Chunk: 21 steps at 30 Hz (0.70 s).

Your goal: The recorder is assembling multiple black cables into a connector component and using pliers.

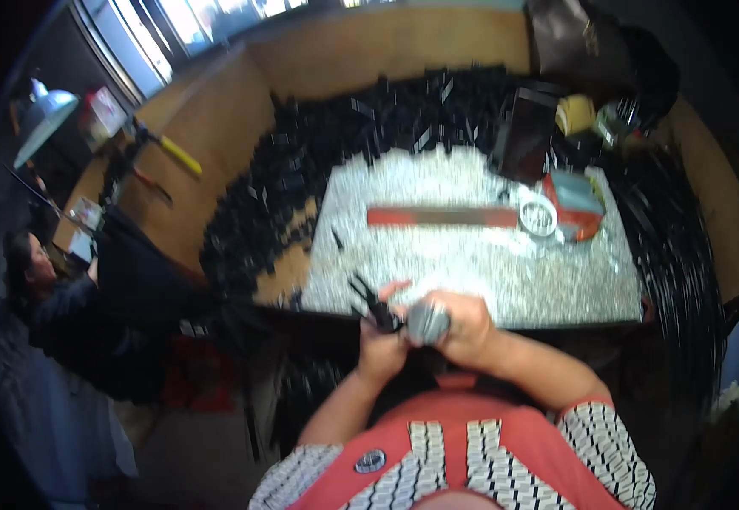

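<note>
My left hand [381,350], in front of the board's near edge, is closed around black forked strip-like pieces [375,308], whose ends stick out past the fingers. Close beside it, my right hand [470,325] grips a tool with a round grey end [428,324]. The rest of that tool is hidden by the hand and the angle, so its kind does not show. The two hands are nearly touching. Beyond them lies a pale, shiny board [437,263], with one small black piece [337,240] on its left part.
Across the board lies a flat red-edged bar [442,216], with a white ring [538,217] and a red-and-grey device [574,206] by its right end. Black pieces [301,170] heap behind, long black strips [671,246] hang right. A person [55,289] sits left.
</note>
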Each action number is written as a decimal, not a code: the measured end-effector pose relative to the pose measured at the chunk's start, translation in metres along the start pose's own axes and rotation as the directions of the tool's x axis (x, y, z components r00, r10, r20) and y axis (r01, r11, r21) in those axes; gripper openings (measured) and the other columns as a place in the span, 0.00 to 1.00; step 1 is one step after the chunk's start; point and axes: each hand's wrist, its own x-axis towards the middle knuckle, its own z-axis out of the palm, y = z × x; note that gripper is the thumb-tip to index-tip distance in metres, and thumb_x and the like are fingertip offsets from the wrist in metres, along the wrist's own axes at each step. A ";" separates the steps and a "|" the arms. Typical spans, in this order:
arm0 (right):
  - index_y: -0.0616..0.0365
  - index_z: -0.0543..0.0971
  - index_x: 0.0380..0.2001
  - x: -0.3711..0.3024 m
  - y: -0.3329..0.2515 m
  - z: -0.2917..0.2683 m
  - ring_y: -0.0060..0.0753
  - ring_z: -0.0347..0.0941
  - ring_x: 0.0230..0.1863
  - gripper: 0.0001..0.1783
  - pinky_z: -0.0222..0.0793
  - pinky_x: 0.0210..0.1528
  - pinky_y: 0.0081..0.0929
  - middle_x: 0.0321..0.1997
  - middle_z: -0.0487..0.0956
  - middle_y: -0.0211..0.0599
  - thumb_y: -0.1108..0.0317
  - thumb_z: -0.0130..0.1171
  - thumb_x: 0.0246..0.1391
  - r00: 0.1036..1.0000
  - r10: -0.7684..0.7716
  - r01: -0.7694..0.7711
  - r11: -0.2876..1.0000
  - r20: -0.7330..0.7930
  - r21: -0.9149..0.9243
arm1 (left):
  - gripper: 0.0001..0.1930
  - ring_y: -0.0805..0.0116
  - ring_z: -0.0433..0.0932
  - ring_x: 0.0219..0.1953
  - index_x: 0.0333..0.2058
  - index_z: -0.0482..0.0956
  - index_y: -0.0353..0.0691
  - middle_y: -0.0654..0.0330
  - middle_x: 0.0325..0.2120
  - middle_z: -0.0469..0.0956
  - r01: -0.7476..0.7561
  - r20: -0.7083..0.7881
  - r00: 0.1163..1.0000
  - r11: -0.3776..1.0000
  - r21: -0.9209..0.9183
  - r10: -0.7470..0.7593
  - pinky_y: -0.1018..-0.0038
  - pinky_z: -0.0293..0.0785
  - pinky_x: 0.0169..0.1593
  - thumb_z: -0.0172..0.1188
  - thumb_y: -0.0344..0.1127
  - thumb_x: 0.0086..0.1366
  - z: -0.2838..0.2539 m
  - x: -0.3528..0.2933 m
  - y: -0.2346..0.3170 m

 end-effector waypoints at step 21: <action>0.62 0.73 0.30 0.016 -0.001 0.018 0.26 0.70 0.24 0.16 0.66 0.27 0.25 0.23 0.72 0.33 0.66 0.67 0.43 0.882 0.402 -0.420 0.907 0.246 0.022 | 0.55 0.84 0.68 0.22 0.59 0.54 0.32 0.73 0.18 0.69 0.210 0.194 0.973 0.818 -0.535 -0.123 0.86 0.62 0.27 0.76 0.45 0.34 -0.027 -0.010 0.001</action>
